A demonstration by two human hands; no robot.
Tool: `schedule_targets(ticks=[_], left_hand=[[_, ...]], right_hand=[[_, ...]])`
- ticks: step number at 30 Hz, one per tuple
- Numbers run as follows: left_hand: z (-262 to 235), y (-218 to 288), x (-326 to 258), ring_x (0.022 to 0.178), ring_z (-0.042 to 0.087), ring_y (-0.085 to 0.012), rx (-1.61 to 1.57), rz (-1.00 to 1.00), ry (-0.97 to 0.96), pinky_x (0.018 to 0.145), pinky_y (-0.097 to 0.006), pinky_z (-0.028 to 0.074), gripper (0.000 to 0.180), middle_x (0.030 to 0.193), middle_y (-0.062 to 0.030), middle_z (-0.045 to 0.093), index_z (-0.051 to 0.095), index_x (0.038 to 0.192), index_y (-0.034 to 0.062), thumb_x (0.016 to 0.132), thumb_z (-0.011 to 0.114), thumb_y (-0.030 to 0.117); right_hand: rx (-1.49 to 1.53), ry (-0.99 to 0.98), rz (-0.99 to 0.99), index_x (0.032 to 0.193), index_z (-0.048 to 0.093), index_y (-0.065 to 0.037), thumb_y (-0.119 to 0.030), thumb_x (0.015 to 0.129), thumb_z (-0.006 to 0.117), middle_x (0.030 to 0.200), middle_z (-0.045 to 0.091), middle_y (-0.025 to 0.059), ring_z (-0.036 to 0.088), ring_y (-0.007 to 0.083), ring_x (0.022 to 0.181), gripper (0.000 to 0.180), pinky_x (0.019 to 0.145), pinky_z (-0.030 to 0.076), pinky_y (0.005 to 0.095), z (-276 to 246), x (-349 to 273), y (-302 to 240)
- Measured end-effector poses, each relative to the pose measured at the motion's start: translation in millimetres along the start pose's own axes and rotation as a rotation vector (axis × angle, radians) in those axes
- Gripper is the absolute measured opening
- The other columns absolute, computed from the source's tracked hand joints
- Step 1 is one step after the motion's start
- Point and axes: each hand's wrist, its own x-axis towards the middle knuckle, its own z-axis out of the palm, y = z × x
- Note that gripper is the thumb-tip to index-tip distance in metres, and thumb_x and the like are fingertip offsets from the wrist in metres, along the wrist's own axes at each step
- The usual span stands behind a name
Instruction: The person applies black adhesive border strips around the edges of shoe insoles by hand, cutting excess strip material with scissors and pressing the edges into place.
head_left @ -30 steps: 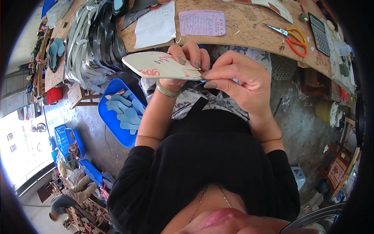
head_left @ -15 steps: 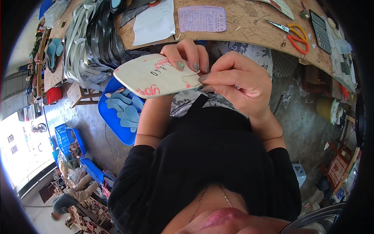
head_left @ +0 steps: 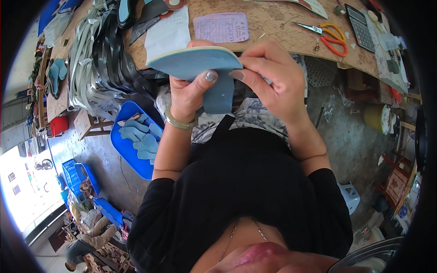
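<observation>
A shoe insole (head_left: 193,63) is held up in front of me, its blue face toward me and a pale edge along its top. From it hangs a blue strip of the same colour (head_left: 219,96), reaching down toward my lap. My left hand (head_left: 187,93) grips the insole, thumb on the blue face and most fingers hidden behind. At the insole's right end, my right hand (head_left: 277,77) pinches the edge between thumb and fingers. A blue tub (head_left: 119,144) with several light-blue insole-shaped pieces (head_left: 142,140) stands on the floor to the left.
The wooden workbench (head_left: 268,22) carries orange-handled scissors (head_left: 328,37), a calculator (head_left: 359,27), a white sheet (head_left: 168,34) and a pink paper slip (head_left: 221,27). Grey and black strips (head_left: 88,63) hang off its left side. A person (head_left: 86,241) is bent over at the lower left.
The insole has been turned over: its pale printed side faced me before, and now the blue side does. The hanging blue strip has come into view. Both hands still hold the piece.
</observation>
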Motion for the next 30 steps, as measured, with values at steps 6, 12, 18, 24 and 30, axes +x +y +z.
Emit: schedule_targets(ticks=[6, 12, 18, 24, 30], left_hand=[[51, -21, -6, 0.130, 0.041, -0.0252, -0.453, -0.314, 0.392, 0.109, -0.041, 0.033, 0.078, 0.139, -0.0136, 0.043, 0.033, 0.142, -0.0009, 0.089, 0.056, 0.052], [30, -15, 8, 0.130, 0.040, -0.0301, -0.575, -0.260, 0.347, 0.107, -0.046, 0.035, 0.068, 0.142, -0.0171, 0.040, 0.034, 0.141, 0.0031, 0.096, 0.040, 0.053], [36, -9, 12, 0.115, 0.053, -0.0288, -0.537, -0.148, 0.466, 0.104, -0.046, 0.039, 0.059, 0.129, -0.0167, 0.052, 0.047, 0.125, -0.0020, 0.097, 0.040, 0.050], [20, -6, 7, 0.101, 0.057, -0.0252, -0.447, -0.106, 0.425, 0.100, -0.044, 0.043, 0.050, 0.110, -0.0136, 0.057, 0.050, 0.116, -0.0014, 0.097, 0.046, 0.044], [12, -4, 8, 0.092, 0.062, -0.0281, -0.392, -0.059, 0.477, 0.080, -0.040, 0.053, 0.048, 0.107, -0.0196, 0.060, 0.049, 0.116, -0.0030, 0.095, 0.052, 0.040]], right_hand=[[0.295, 0.069, 0.205, 0.083, 0.070, -0.001, -0.008, 0.080, 0.069, 0.074, 0.061, 0.0031, 0.056, 0.0133, 0.068, 0.008, 0.060, 0.042, 0.0264, 25, 1, 28], [0.601, 0.163, 0.773, 0.102, 0.072, -0.004, -0.016, 0.088, 0.067, 0.089, 0.070, 0.0018, 0.060, 0.0062, 0.080, 0.019, 0.070, 0.048, 0.0207, 30, -13, 17], [0.572, 0.148, 0.590, 0.103, 0.071, -0.002, -0.014, 0.087, 0.069, 0.079, 0.063, -0.0032, 0.048, 0.0009, 0.060, 0.020, 0.052, 0.036, 0.0157, 40, -30, 41], [0.867, 0.079, 0.956, 0.096, 0.071, 0.000, -0.012, 0.086, 0.069, 0.062, 0.055, -0.0065, 0.040, 0.0007, 0.051, 0.015, 0.048, 0.028, 0.0184, 32, -35, 30], [0.835, 0.076, 0.911, 0.098, 0.072, 0.000, -0.015, 0.086, 0.070, 0.075, 0.066, -0.0007, 0.053, 0.0022, 0.063, 0.019, 0.056, 0.041, 0.0167, 39, -49, 19]])
